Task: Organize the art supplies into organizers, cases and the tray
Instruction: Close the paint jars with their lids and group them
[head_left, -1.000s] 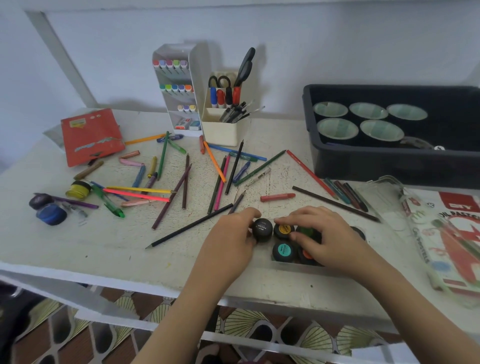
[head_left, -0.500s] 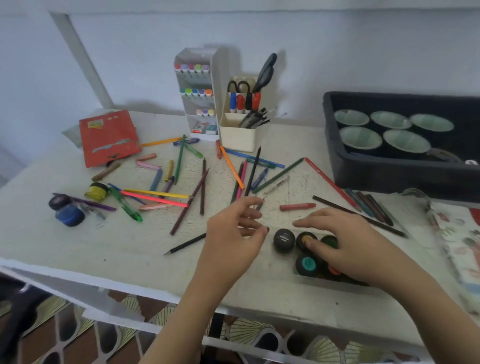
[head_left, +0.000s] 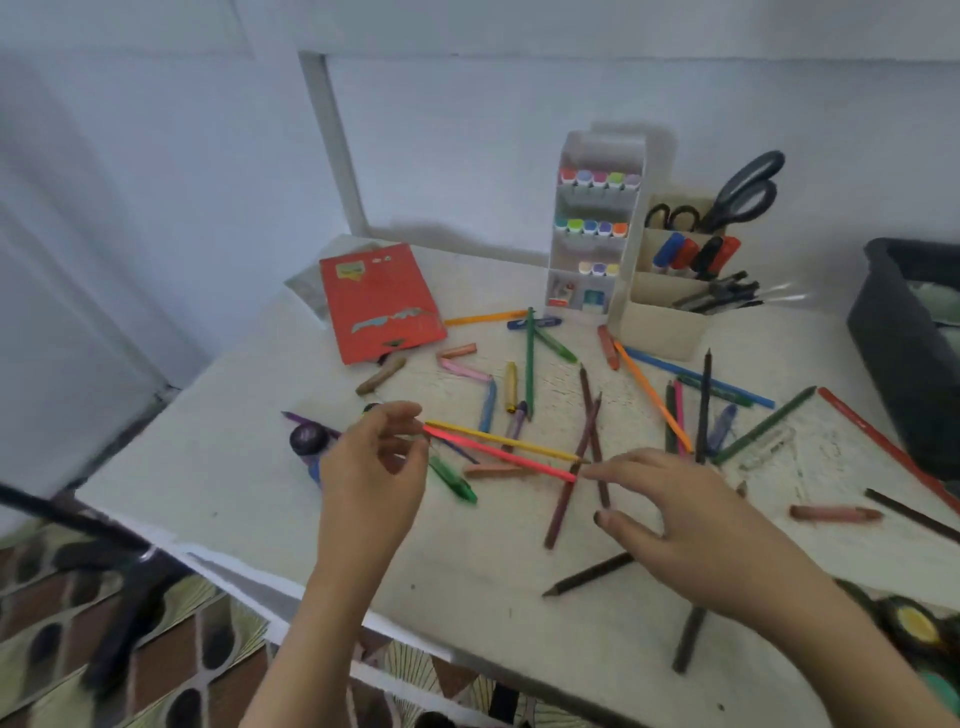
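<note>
Pink pencil (head_left: 501, 453) beside left fingers (head_left: 401, 413)

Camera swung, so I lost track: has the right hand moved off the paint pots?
Yes. The right hand has moved left, off the paint pots, to the pink pencil, at its right end.

- The left hand (head_left: 371, 470) and left forearm (head_left: 311, 623) are bare, at 6 o'clock.
- The right hand (head_left: 685, 530) and right forearm (head_left: 831, 649) are bare, at 4 o'clock.
- The right thumb tip (head_left: 601, 517) bears a dark mark.
</note>
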